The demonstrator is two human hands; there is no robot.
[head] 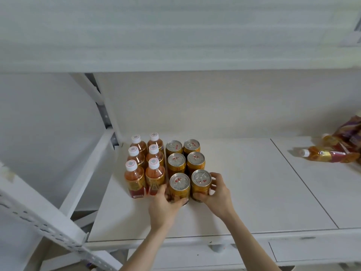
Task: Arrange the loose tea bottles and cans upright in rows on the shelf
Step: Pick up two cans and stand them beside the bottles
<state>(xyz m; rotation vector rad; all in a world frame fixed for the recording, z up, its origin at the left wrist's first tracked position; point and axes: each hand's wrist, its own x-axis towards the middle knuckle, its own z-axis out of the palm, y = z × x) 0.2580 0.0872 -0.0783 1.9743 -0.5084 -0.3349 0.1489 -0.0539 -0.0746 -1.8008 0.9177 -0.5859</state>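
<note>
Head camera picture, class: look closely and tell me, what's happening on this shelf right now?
A person is lining up drinks on a white shelf. The left hand grips the front-left can and the right hand grips the front-right can, both upright. Four more cans stand behind them, and six bottles stand to their left. A loose bottle lies on its side at far right, not yet arranged.

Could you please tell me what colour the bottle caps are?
White, on all six upright bottle caps; the head view shows it best.
</note>
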